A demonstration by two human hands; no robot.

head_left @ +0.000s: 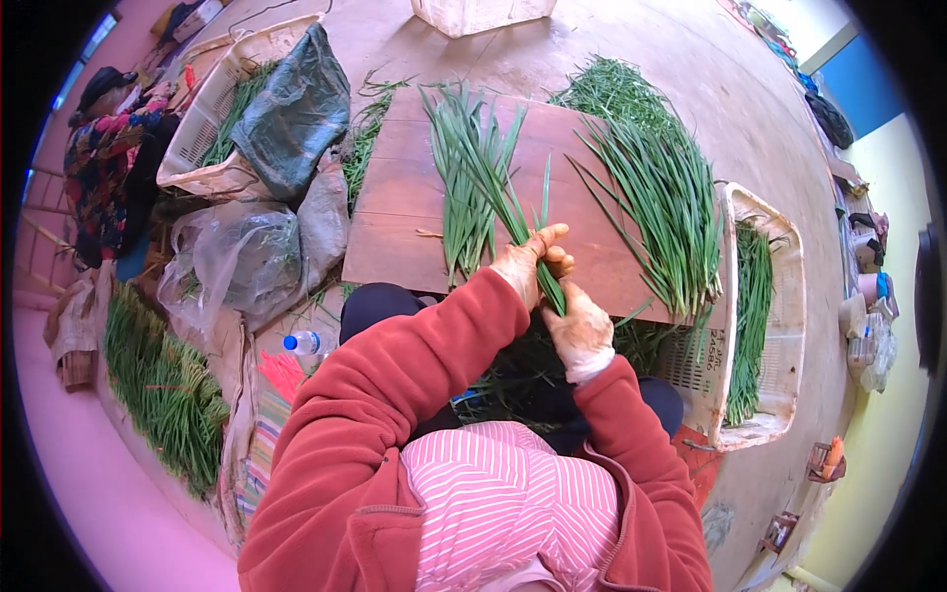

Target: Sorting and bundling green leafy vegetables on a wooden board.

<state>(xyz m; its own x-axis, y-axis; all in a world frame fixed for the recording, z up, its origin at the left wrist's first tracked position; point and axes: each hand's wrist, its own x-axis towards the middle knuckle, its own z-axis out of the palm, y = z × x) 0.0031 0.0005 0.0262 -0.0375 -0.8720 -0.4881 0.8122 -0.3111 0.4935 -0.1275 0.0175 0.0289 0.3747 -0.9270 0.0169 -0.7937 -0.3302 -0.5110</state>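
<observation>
The held bunch of green stalks (505, 209) is seen in the head view above the near edge of the wooden board (395, 187), with its leaf tips pointed toward the far edge. It is clamped in the left hand (531, 261); its lower ends are touched by the right hand (582, 331), though how tightly cannot be told. The stem ends are probably best kept level, with the bunch gripped firmly but not crushed and stray blades drawn out singly. On the board, a smaller pile (462, 217) is laid left of the middle and a larger pile (671, 227) along the right edge. Past that edge a white crate (800, 326) is set on the concrete floor (769, 168); beyond the far left corner another crate (200, 118) is partly covered by a dark green sheet (291, 113).
</observation>
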